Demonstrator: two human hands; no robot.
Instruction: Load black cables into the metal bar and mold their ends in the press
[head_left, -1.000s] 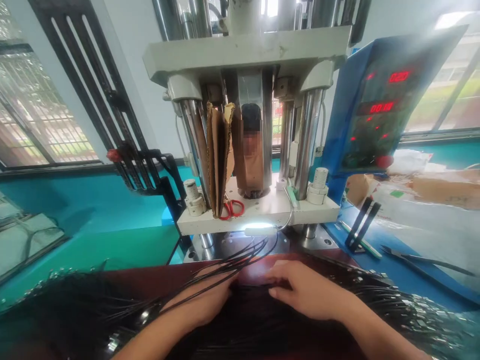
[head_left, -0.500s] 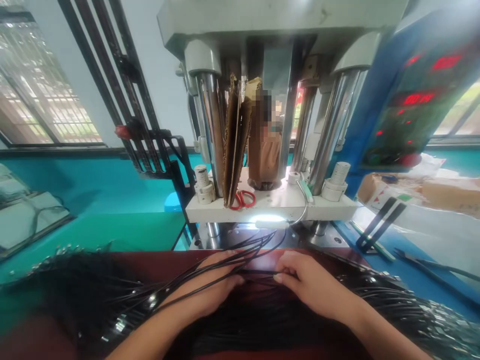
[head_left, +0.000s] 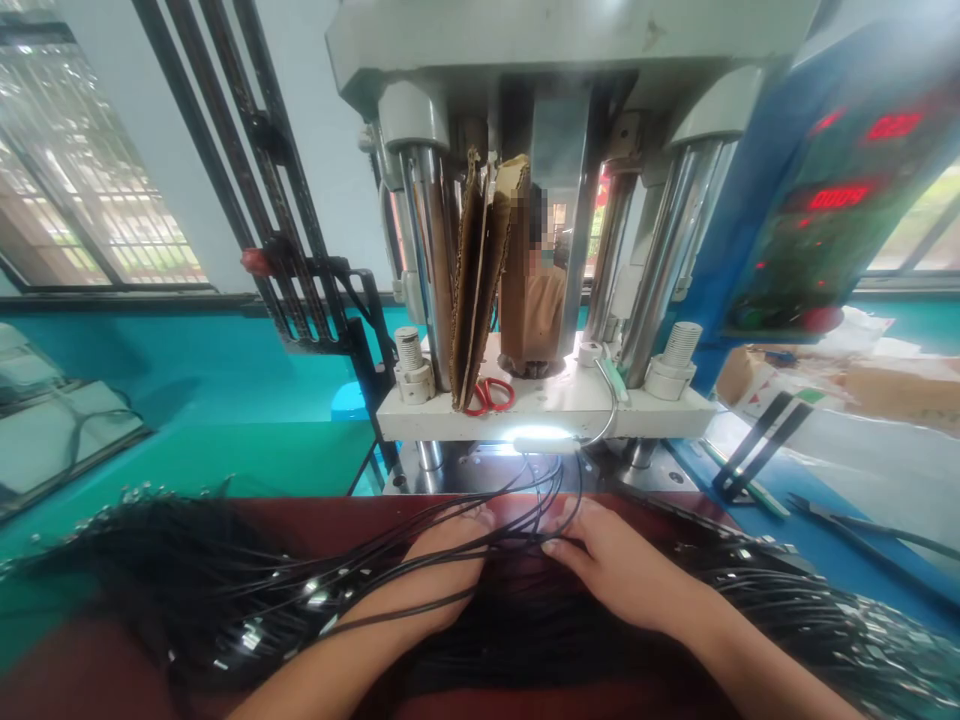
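Note:
Several thin black cables (head_left: pixel 420 520) run from the left, over my left wrist, and loop up beneath the lit edge of a press. My left hand (head_left: pixel 450 555) is closed round some of them, its fingertips partly hidden by the strands. Opposite it, my right hand (head_left: pixel 600 555) pinches cable between thumb and fingers; the exact grip is slightly blurred. Below both hands lies a dark mass of cables (head_left: pixel 480 650) on a dark red tabletop (head_left: pixel 315 525). The metal press bed (head_left: pixel 465 470) is just beyond my fingers.
Cable bundles with shiny metal ends lie at left (head_left: pixel 187 580) and right (head_left: pixel 825 620). On the white press plate (head_left: pixel 405 420) rest red-handled scissors (head_left: pixel 491 395) and upright cardboard (head_left: pixel 472 290). Pliers (head_left: pixel 825 515) lie on the blue surface. A lamp (head_left: pixel 540 440) glows at the plate's front.
The cables between my hands now loop up higher toward the press bed. Both hands have shifted slightly, and the view has moved a little. The red digits on the panel differ.

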